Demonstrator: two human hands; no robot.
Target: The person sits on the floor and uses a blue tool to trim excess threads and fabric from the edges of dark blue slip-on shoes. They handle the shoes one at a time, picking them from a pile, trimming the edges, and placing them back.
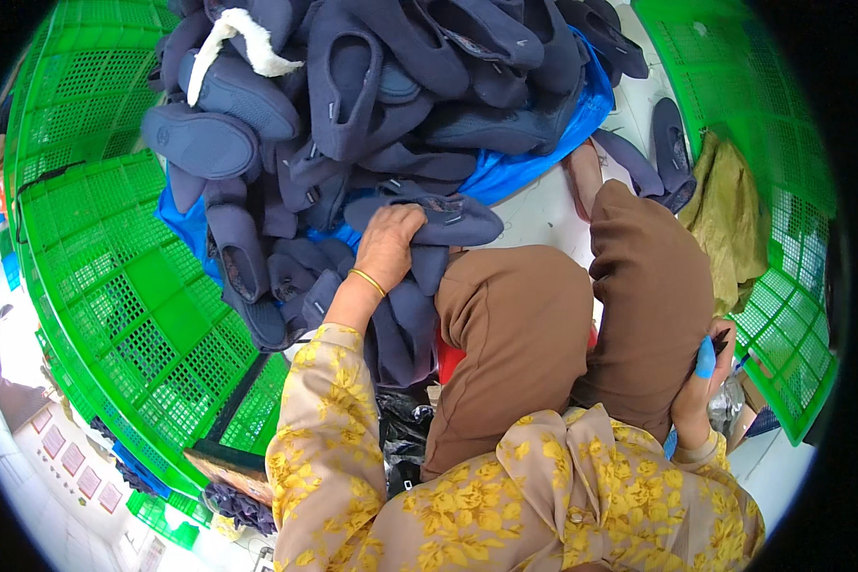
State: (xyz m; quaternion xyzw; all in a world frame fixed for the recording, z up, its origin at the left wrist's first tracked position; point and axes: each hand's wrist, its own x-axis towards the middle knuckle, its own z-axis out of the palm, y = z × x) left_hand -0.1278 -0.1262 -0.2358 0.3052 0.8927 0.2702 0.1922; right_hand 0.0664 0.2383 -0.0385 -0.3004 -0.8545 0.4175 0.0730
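Note:
My left hand (391,243), with a gold bangle at its wrist, is closed on the heel part of a dark navy slip-on shoe (458,221). The shoe lies sideways above my knee, its patterned lining partly in sight. Around it rises a big heap of similar navy shoes (348,86), some soles up, on a blue plastic sheet (591,95). Beside my right thigh, my right hand (701,391) is curled, a blue cover on one finger. A small dark tip shows at its fingers; what it belongs to is hidden.
Green plastic crates (133,296) stand along the left, and another green crate (786,315) is at the right. A strip of white material (248,43) lies on the heap. An olive cloth (729,219) hangs at the right, near loose shoes (672,153) on the pale floor.

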